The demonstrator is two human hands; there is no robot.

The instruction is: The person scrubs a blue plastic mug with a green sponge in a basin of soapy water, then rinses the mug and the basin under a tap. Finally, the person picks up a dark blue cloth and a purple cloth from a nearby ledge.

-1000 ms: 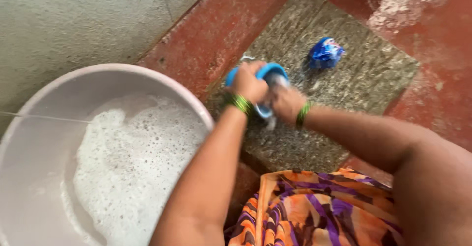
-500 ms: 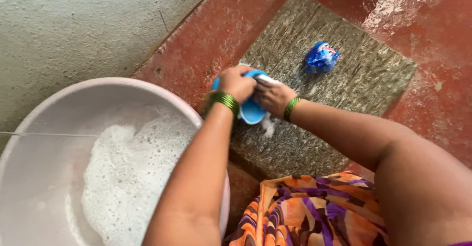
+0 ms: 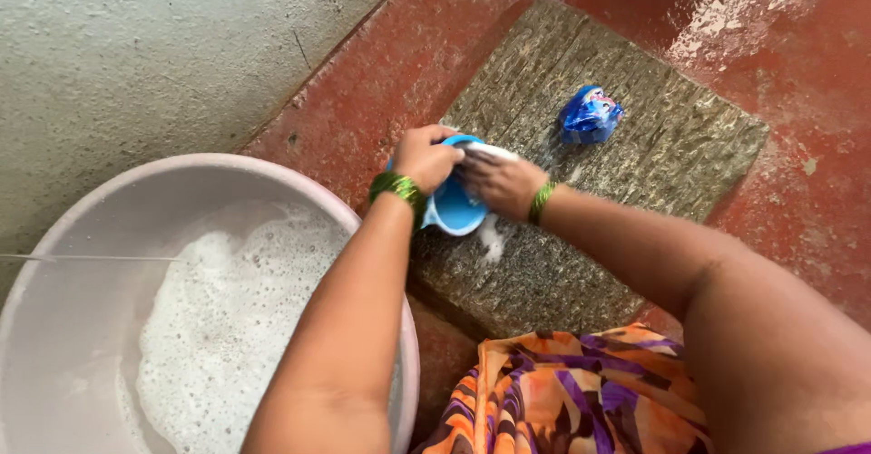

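We look down from above at our two hands working over a rough grey stone slab (image 3: pixel 635 155) set in a wet red floor (image 3: pixel 798 209). Our left hand (image 3: pixel 425 156) is closed around the rim of a small light-blue cup (image 3: pixel 454 207), tipping it on its side just above the slab's near left edge. Our right hand (image 3: pixel 502 182) presses against the cup's mouth, fingers curled over something white there — a scrub pad or a bit of soap, we cannot tell which. A dab of white foam (image 3: pixel 491 241) lies on the stone just beneath. To do this scrubbing well, we judge that the left hand should keep a firm hold on the slippery cup and turn it bit by bit, while the right hand rubs all round the rim and inside. A crumpled blue packet (image 3: pixel 590 115) lies farther back on the slab, well apart from the hands. To the left, near our left forearm, sits a wide pale basin (image 3: pixel 63 236) of sudsy water — close enough for a rinse.
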